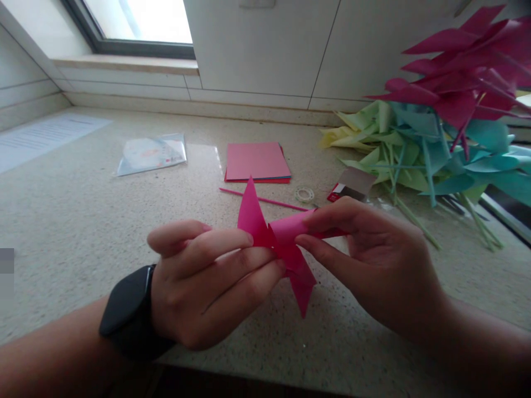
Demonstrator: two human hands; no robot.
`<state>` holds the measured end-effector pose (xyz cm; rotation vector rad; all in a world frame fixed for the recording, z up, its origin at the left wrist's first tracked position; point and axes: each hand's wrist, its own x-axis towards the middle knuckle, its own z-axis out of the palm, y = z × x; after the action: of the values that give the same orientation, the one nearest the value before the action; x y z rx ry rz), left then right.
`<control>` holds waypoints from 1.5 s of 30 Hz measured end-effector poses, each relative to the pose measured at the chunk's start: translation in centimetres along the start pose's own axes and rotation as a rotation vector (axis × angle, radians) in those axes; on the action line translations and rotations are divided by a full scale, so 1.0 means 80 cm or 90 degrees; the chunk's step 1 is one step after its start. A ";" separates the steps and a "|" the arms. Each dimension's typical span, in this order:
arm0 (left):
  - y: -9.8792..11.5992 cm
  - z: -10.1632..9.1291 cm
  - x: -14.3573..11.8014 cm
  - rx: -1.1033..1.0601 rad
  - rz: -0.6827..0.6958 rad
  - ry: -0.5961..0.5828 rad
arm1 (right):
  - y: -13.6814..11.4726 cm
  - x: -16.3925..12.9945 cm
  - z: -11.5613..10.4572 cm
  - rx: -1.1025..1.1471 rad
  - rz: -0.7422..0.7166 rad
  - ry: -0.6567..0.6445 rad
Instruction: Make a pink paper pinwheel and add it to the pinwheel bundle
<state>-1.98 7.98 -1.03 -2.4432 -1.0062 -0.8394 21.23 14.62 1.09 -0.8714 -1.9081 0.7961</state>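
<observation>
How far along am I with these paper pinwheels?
Done: a pile of pinwheels in pink, teal and yellow-green lies at the right. In hand: both hands, left and right, pinch a half-folded pink piece. Left: a pink stick and a stack of paper lie unused on the counter.

The pink paper pinwheel (277, 243) is a folded piece of bright magenta paper, held in the air above the bench rather than lying on it. One pointed blade stands up and leans slightly left; another points down and a little right, ending in a sharp tip. At its middle a corner is curled over into a soft roll that runs toward the right. The paper looks smooth and matte, with crisp edges on the blades.
</observation>
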 end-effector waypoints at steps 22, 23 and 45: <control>-0.001 0.010 -0.001 0.042 -0.008 0.052 | 0.001 -0.005 -0.001 0.001 -0.033 -0.057; -0.001 0.010 -0.002 0.038 -0.009 0.049 | 0.001 -0.005 -0.001 0.003 -0.031 -0.058; -0.002 0.002 -0.004 0.042 -0.002 0.023 | -0.003 0.002 0.001 0.081 0.049 -0.121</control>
<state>-2.20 8.01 -1.36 -2.3640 -1.0097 -0.8354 21.01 14.61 1.30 -0.8182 -1.9728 1.0678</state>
